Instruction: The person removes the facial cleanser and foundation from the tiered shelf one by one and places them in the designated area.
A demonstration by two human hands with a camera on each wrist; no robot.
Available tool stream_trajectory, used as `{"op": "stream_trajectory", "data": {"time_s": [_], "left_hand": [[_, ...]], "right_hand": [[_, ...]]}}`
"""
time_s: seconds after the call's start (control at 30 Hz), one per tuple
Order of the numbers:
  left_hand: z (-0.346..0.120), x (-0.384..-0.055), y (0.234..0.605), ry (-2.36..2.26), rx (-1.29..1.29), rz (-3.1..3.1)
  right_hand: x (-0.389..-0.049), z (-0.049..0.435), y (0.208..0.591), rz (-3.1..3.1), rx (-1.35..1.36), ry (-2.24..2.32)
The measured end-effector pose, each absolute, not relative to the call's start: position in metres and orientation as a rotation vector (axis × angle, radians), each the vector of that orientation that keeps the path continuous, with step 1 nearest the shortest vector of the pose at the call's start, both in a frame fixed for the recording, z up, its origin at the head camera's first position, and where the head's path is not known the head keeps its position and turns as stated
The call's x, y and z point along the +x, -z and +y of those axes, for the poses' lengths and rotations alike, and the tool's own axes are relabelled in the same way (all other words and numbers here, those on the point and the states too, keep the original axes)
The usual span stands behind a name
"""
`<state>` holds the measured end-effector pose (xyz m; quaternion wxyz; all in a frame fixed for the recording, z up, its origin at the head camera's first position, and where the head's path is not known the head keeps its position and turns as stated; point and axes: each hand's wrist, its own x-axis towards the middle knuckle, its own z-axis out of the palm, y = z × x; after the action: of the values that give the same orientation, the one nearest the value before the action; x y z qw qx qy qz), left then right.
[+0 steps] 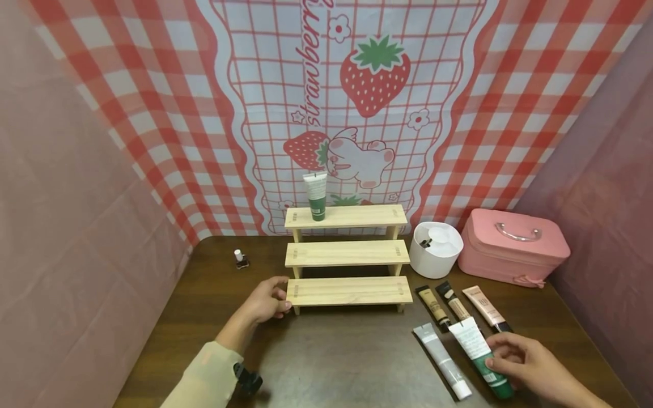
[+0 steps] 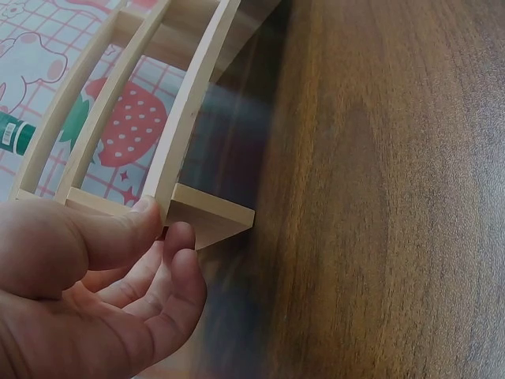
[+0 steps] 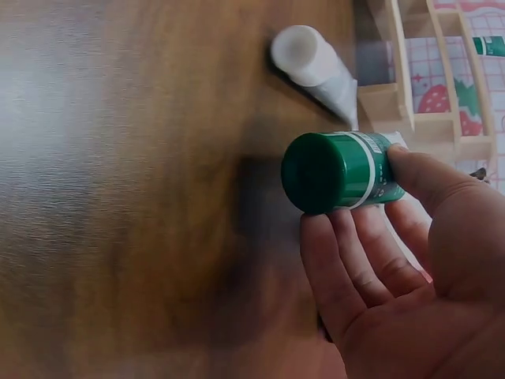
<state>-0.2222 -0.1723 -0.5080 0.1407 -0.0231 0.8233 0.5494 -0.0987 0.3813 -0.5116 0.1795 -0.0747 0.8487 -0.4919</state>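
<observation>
A three-step wooden shelf (image 1: 349, 290) stands on the table, and a white and green tube (image 1: 317, 198) stands cap-down on its top step at the left. My left hand (image 1: 268, 299) pinches the left end of the lowest step; in the left wrist view its thumb (image 2: 118, 237) presses against the board's edge. At the right, my right hand (image 1: 530, 362) grips a larger white and green tube (image 1: 476, 354) near its green cap (image 3: 316, 172). Beside that tube lies a grey tube (image 1: 442, 360) with a white cap.
Behind the held tube lie a gold tube (image 1: 432, 305), a black-and-beige tube (image 1: 454, 303) and a pink tube (image 1: 484, 306). A white round container (image 1: 436, 263) and a pink case (image 1: 515, 249) stand at the back right. A small white-capped bottle (image 1: 238, 258) stands left of the shelf.
</observation>
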Motion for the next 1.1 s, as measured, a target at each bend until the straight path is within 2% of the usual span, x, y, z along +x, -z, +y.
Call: {"op": "stream_trajectory", "data": {"time_s": [0.33, 0.63, 1.1], "left_hand": [[-0.173, -0.222, 0.509, -1.581, -0.075, 2.372], [-0.174, -0.22, 0.507, -1.593, -0.041, 2.356], [-0.173, -0.222, 0.508, -1.599, -0.049, 2.352]], "right_hand": [[-0.093, 0.384, 0.526, 2.255, -0.147, 1.391], [-0.094, 0.382, 0.525, 2.311, -0.176, 1.342], [-0.095, 0.382, 0.522, 2.306, -0.066, 1.322]]}}
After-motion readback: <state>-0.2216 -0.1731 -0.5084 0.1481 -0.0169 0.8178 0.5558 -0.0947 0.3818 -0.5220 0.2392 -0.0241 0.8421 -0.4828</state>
